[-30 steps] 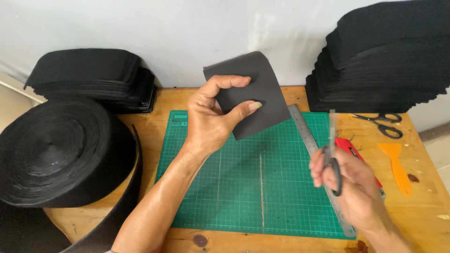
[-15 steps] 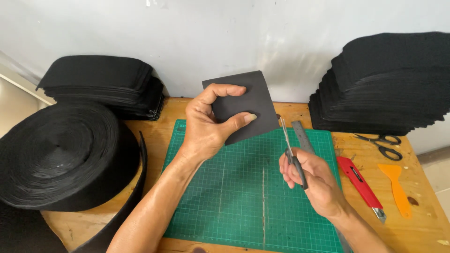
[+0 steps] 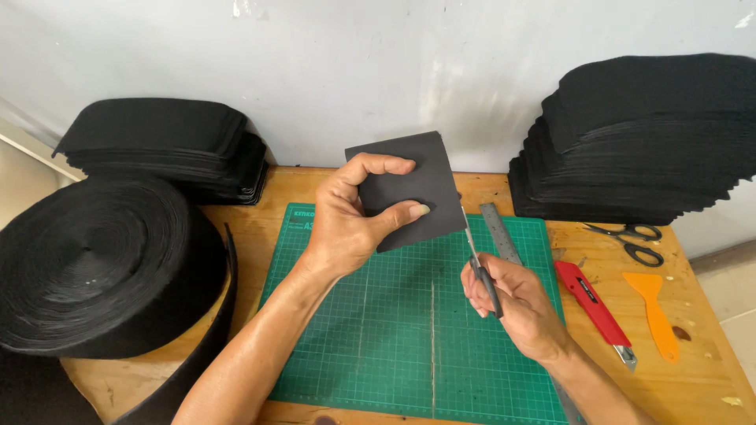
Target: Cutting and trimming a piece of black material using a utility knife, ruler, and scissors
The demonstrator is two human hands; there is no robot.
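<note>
Fingers of my left hand are pinching a black felt piece, thumb pressed across its front and the other fingers curled behind its left edge, holding it upright in the air above the far end of the green cutting mat. My right hand is wrapped around a small pair of scissors, fingers closed over the handles; the blades point up at the lower right edge of the piece, and I cannot tell whether they are parted or shut.

What worries me is how close my left thumb tip sits to the blade tips. If I snip without looking, I think the points could catch the thumb. The piece is held only along one side, so its free right edge could bend away from the blades and leave a ragged or crooked cut. A loose pinch could also let it slip down onto the mat.

Compared with half a second ago, my right hand has come up and in, so the scissors now meet the edge of the piece instead of standing apart from it. A second ago that hand was far off to the right, over the metal ruler and the red knife. The left hand's pinch has hardly changed.
</note>
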